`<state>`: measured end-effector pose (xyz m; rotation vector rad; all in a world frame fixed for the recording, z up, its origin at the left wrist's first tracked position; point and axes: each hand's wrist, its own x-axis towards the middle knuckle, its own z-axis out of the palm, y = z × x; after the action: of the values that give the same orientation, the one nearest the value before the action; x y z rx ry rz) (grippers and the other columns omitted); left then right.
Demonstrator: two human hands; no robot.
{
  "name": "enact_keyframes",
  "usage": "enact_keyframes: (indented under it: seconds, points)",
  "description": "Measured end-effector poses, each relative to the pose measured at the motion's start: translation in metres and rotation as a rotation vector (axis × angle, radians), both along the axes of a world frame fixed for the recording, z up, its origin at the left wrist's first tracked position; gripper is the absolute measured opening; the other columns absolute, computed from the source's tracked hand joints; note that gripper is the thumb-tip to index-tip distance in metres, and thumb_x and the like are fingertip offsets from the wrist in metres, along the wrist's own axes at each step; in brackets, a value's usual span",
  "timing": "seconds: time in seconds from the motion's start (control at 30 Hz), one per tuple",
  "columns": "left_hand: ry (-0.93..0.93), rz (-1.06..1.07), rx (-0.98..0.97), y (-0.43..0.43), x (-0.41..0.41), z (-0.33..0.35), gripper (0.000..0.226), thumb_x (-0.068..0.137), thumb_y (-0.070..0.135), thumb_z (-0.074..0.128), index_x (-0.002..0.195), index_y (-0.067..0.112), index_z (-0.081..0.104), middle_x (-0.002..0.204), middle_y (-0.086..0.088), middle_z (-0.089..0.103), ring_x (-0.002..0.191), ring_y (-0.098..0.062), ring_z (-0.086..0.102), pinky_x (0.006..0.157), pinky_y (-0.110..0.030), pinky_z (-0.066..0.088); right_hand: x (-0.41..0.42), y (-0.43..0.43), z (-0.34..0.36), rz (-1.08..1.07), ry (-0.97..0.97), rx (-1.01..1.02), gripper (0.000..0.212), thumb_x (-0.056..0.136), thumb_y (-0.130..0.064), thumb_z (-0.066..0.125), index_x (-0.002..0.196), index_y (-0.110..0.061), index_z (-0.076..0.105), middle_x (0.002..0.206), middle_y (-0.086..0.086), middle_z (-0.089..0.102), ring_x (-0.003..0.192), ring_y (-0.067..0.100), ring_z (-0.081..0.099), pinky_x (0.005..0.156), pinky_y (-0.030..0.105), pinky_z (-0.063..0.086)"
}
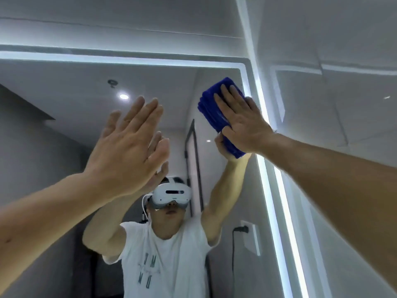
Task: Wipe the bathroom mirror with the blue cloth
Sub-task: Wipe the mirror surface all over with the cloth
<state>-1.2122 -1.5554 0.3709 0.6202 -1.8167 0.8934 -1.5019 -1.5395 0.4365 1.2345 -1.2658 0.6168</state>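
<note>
The bathroom mirror (71, 134) fills most of the view, edged by a lit strip along its top and right side. A folded blue cloth (211, 108) lies flat against the glass near the top right corner. My right hand (240, 119) presses on the cloth with straight fingers spread over it. My left hand (126, 145) is raised with flat, straight fingers at the glass left of centre; it holds nothing, and I cannot tell whether it touches the mirror. Both arms and the cloth are doubled in the reflection.
A white tiled wall (333, 61) meets the mirror's right edge. The lit strip (266, 179) runs down that edge. In the reflection a wall socket with a black plug (242, 229), a dark-framed door (193, 160) and a ceiling spotlight (124, 96) show.
</note>
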Motion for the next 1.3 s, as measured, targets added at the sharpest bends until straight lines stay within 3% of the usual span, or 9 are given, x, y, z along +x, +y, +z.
enact_keyframes:
  seconds: [0.37,0.6,0.7,0.8,0.87,0.97,1.03,1.2,1.3]
  points:
    - [0.008,-0.101,0.005,-0.006,0.029,-0.043,0.067,0.098,0.05,0.014,0.157,0.02,0.006,0.165,0.006,-0.002,0.149,-0.004,-0.013,0.122,-0.038,-0.006,0.077,-0.029,-0.228,0.048,0.171,0.13,0.077,0.093,-0.04,0.047,0.157,-0.02,0.01,0.165,0.006,0.003,0.152,0.026,0.001,0.118,0.054,0.014]
    - [-0.052,-0.091,0.119,-0.006,0.031,-0.1,0.065,0.099,0.046,0.016,0.157,0.019,0.003,0.165,0.005,-0.004,0.149,-0.007,-0.014,0.122,-0.04,-0.006,0.098,-0.034,-0.369,0.048,0.186,0.211,0.07,0.09,-0.034,0.051,0.154,-0.023,0.025,0.162,0.002,0.016,0.151,0.025,0.005,0.119,0.052,0.016]
    - [-0.104,-0.005,0.217,-0.015,0.03,-0.13,0.065,0.099,0.045,0.016,0.157,0.019,0.0,0.165,0.004,-0.007,0.149,-0.008,-0.017,0.122,-0.042,-0.006,0.088,-0.027,-0.372,0.084,0.308,0.231,0.074,0.088,-0.033,0.057,0.154,-0.023,0.025,0.163,0.002,0.014,0.151,0.025,0.01,0.12,0.051,0.014]
    - [-0.107,0.005,0.194,-0.023,0.033,-0.142,0.067,0.098,0.046,0.016,0.157,0.015,0.009,0.165,0.0,0.002,0.151,-0.011,-0.009,0.122,-0.043,-0.002,0.066,-0.018,-0.309,0.141,0.359,0.172,0.073,0.089,-0.031,0.062,0.154,-0.022,0.029,0.161,0.005,0.023,0.15,0.026,0.017,0.119,0.052,0.02]
    - [-0.08,-0.022,0.145,-0.026,0.033,-0.141,0.068,0.098,0.048,0.016,0.156,0.013,0.016,0.165,-0.002,0.01,0.152,-0.014,-0.002,0.122,-0.045,0.002,0.05,-0.015,-0.243,0.173,0.153,-0.004,0.069,0.091,-0.031,0.06,0.152,-0.018,0.032,0.159,0.01,0.029,0.148,0.03,0.022,0.118,0.05,0.021]
    - [-0.014,-0.028,0.089,-0.03,0.033,-0.138,0.068,0.099,0.048,0.016,0.156,0.011,0.016,0.165,-0.002,0.01,0.152,-0.015,-0.002,0.122,-0.049,0.004,0.034,-0.011,-0.166,0.166,-0.259,-0.117,0.07,0.09,-0.032,0.039,0.155,-0.019,0.018,0.163,0.009,0.016,0.15,0.028,0.012,0.119,0.048,0.017]
    - [0.004,-0.044,0.064,-0.03,0.031,-0.139,0.067,0.099,0.047,0.019,0.156,0.01,0.017,0.165,-0.003,0.012,0.152,-0.017,0.0,0.122,-0.048,0.004,0.035,-0.013,-0.156,0.154,-0.322,-0.154,0.072,0.088,-0.031,0.035,0.156,-0.019,0.016,0.163,0.008,0.013,0.151,0.028,0.01,0.118,0.05,0.018]
    - [-0.001,-0.095,0.071,-0.027,0.019,-0.165,0.065,0.099,0.042,0.023,0.155,0.01,0.016,0.164,-0.006,0.013,0.152,-0.021,0.002,0.121,-0.051,0.005,0.054,-0.03,-0.257,0.206,-0.157,-0.194,0.066,0.09,-0.026,0.046,0.153,-0.014,0.03,0.16,0.012,0.025,0.149,0.032,0.018,0.119,0.051,0.017]
    - [-0.018,-0.096,0.125,-0.028,0.011,-0.187,0.065,0.1,0.041,0.024,0.156,0.01,0.012,0.165,-0.007,0.008,0.152,-0.02,0.0,0.121,-0.051,0.003,0.064,-0.035,-0.356,0.228,-0.057,-0.07,0.068,0.095,-0.032,0.054,0.154,-0.016,0.025,0.161,0.01,0.021,0.15,0.031,0.014,0.119,0.055,0.016]
